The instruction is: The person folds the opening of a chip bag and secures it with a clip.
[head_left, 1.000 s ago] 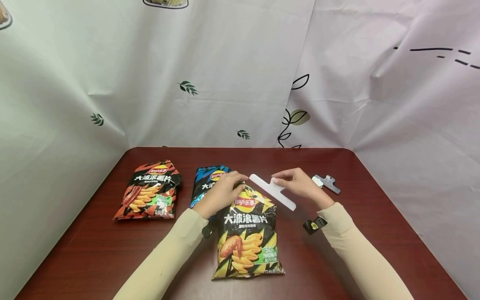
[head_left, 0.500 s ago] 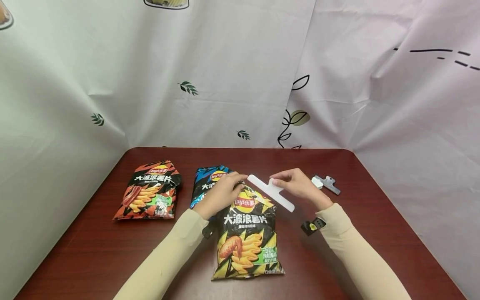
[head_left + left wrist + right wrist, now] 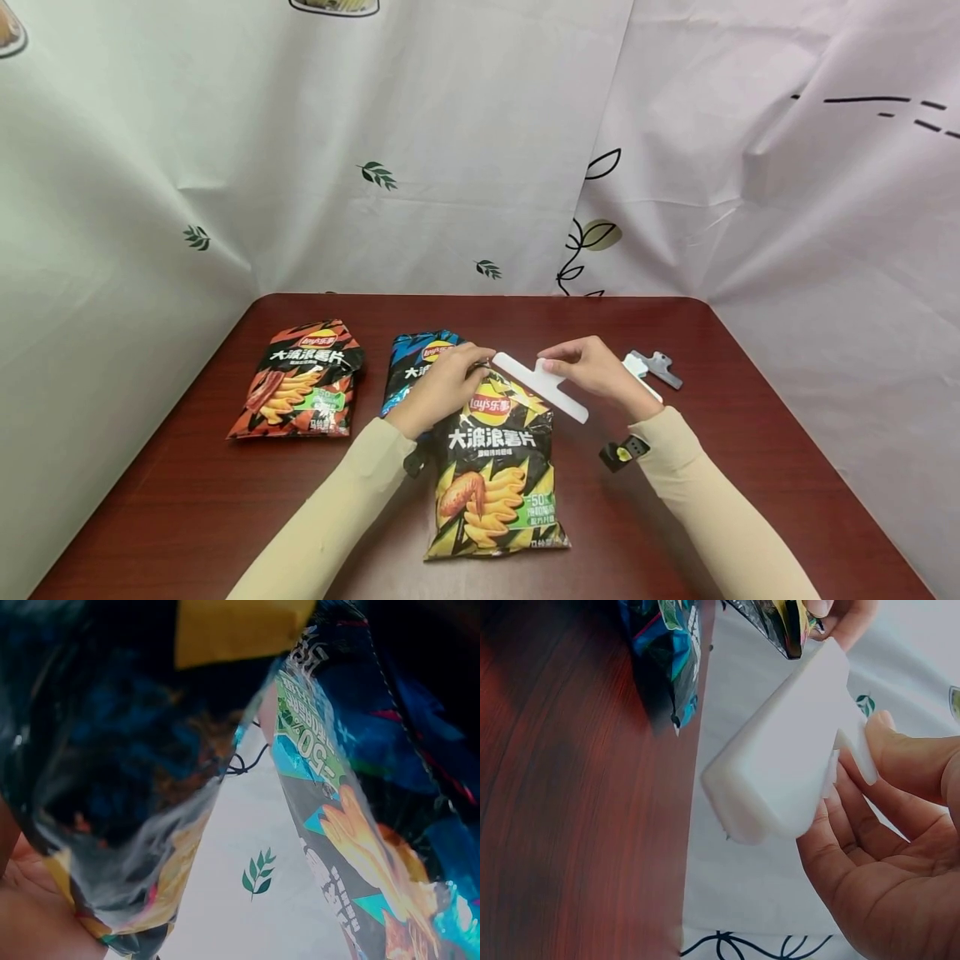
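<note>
A white clip [image 3: 542,388] is slanting near the top of the black-and-yellow chip bag [image 3: 495,483], its long bar running from far left to near right, its handle pointing toward the right hand [image 3: 592,367], which is pinching it. The left hand [image 3: 441,387] is gripping the bag's top edge.

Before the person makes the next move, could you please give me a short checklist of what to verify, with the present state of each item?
1. Right hand holds the long white plastic T-shaped clip: ok.
2. Left hand pinches the top of the yellow-and-black foil chip bag: ok.
3. Clip fastened across this bag's top: not ok, not yet.
4. Clip's jaws open enough: cannot tell from these views.
5. Red-and-black foil chip bag apart from both hands: ok.
</note>
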Motion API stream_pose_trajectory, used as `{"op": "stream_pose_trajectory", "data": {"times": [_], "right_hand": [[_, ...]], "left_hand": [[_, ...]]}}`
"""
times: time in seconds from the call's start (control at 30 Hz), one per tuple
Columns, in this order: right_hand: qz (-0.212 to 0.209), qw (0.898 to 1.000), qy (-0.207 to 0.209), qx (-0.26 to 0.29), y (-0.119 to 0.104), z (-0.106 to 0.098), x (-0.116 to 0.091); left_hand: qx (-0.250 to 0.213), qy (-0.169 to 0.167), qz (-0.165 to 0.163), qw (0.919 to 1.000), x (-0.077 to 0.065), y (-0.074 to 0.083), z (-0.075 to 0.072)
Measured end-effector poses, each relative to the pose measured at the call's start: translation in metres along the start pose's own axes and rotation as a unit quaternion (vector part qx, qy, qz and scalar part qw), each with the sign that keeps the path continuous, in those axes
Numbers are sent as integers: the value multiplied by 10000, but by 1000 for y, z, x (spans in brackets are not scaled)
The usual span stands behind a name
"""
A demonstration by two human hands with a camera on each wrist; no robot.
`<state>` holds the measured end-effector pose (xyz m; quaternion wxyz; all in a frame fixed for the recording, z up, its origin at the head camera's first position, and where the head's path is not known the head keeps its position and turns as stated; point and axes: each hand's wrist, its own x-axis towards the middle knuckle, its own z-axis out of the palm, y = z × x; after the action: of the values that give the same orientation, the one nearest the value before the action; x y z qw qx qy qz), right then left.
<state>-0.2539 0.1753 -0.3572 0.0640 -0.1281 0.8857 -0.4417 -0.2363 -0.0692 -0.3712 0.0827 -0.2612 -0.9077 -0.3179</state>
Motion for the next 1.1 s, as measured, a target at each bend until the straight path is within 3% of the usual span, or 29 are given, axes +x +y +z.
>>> {"op": "stream_pose_trajectory", "data": {"times": [0.63, 1.1], "right_hand": [[81, 9996, -127, 228, -5, 2, 0], [52, 9998, -157, 113, -6, 1, 2]], "left_hand": [[-171, -82, -215, 9996, 0, -2, -1], [-149, -11, -33, 9999, 2, -2, 1]]}}
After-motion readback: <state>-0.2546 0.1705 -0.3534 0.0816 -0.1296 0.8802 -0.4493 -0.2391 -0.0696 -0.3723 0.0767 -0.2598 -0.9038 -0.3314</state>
